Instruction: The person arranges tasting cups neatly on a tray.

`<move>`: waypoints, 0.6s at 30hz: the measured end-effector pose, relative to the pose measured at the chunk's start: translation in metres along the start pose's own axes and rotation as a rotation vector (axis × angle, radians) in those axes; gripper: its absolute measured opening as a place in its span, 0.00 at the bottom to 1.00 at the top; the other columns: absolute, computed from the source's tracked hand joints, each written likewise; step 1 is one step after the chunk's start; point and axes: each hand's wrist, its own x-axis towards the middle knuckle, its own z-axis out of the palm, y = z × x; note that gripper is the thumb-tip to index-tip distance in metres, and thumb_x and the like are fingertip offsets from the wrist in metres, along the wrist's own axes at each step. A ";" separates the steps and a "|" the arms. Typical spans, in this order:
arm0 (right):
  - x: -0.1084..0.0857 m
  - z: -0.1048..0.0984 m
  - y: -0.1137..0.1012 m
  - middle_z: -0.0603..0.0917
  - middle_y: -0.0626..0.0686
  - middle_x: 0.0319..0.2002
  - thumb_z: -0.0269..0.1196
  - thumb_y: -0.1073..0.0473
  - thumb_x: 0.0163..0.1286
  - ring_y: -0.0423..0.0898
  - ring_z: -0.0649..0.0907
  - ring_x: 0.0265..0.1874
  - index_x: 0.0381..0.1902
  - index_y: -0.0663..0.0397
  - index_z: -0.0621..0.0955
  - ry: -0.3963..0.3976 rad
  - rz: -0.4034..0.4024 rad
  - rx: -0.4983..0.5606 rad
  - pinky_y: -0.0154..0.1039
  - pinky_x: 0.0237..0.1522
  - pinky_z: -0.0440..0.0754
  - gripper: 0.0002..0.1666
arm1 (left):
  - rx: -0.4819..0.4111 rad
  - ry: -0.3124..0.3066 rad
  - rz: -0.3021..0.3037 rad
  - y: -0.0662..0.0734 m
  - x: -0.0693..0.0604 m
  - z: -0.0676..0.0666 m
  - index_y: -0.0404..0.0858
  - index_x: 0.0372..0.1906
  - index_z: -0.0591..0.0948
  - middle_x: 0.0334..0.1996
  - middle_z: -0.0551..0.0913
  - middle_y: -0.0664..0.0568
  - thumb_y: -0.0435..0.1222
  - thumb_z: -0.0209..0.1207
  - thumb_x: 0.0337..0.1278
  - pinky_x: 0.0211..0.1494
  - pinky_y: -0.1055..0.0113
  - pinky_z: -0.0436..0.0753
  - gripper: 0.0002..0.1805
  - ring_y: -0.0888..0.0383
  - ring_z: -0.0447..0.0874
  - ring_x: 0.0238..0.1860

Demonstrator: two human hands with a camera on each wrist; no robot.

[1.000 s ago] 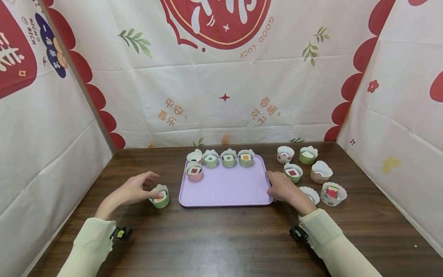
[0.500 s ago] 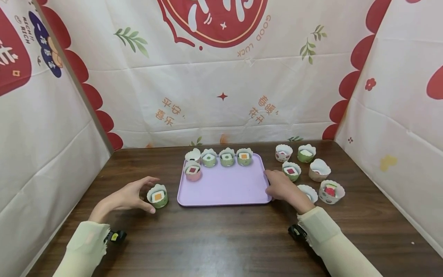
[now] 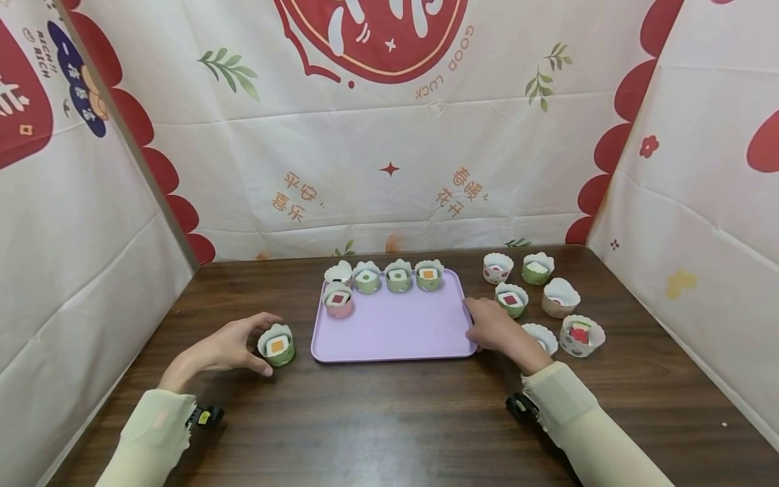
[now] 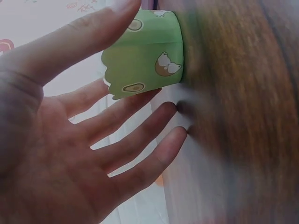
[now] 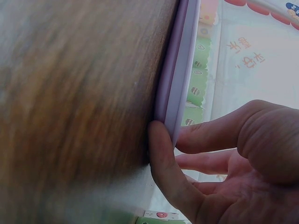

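Observation:
My left hand [image 3: 234, 346] is spread beside a green paper baking cup [image 3: 276, 345] on the left of the table. That cup holds a white square piece with an orange centre. In the left wrist view the thumb lies over the side of the green cup [image 4: 145, 56], and the fingers reach out behind it, fairly straight and apart. I cannot tell whether they touch it. My right hand [image 3: 494, 328] pinches the near right corner of a lilac tray [image 3: 389, 331]. In the right wrist view a finger lies against the outside of the tray rim [image 5: 174, 84], the thumb on its other side.
A row of filled cups stands along the tray's back edge, with a pink cup [image 3: 338, 301] at its left. Several more cups, among them a watermelon-topped one [image 3: 581, 336], stand right of the tray. Printed cloth [image 3: 389, 135] walls the table's back and sides.
My left thumb has moved off the top of the green cup and down to its near side; the hand has opened wider. My right hand stays on the tray corner. The view has shifted slightly.

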 end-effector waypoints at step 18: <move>0.000 0.000 0.001 0.82 0.71 0.51 0.65 0.70 0.53 0.59 0.79 0.45 0.63 0.76 0.75 0.002 0.001 0.004 0.55 0.50 0.83 0.36 | 0.051 0.029 -0.029 -0.001 0.007 0.004 0.42 0.62 0.76 0.49 0.85 0.49 0.42 0.80 0.44 0.52 0.57 0.82 0.37 0.52 0.80 0.50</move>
